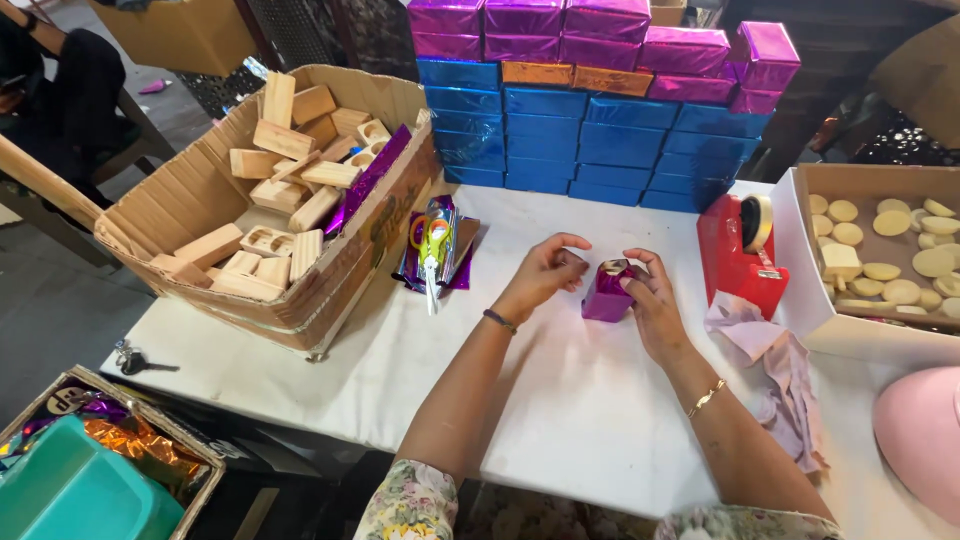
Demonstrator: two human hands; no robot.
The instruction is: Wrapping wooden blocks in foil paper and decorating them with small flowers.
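1. The fingers (pixel 560 262) of the left hand (pixel 540 275) curl loosely inward, their tips just beside the left face of the small purple foil-wrapped block (pixel 606 292); whether they touch it I cannot tell.
2. The block stands on the white table (pixel 560 400) between both hands, at 3 o'clock from the left hand and 9 o'clock from the right.
3. The right hand (pixel 655 305) grips the block, its fingers pressing the foil at the top and right side.
4. At 9 o'clock from the hands, scissors (pixel 433 250) with yellow-green handles lie on purple foil sheets (pixel 462 262); further left sits a cardboard box (pixel 300 300) of wooden blocks (pixel 283 140).
5. At 12 o'clock rises a stack of wrapped boxes (pixel 600 130), blue below and purple above.
6. At 3 o'clock stands a red tape dispenser (pixel 740 255), then a box of pale round discs (pixel 890 250).
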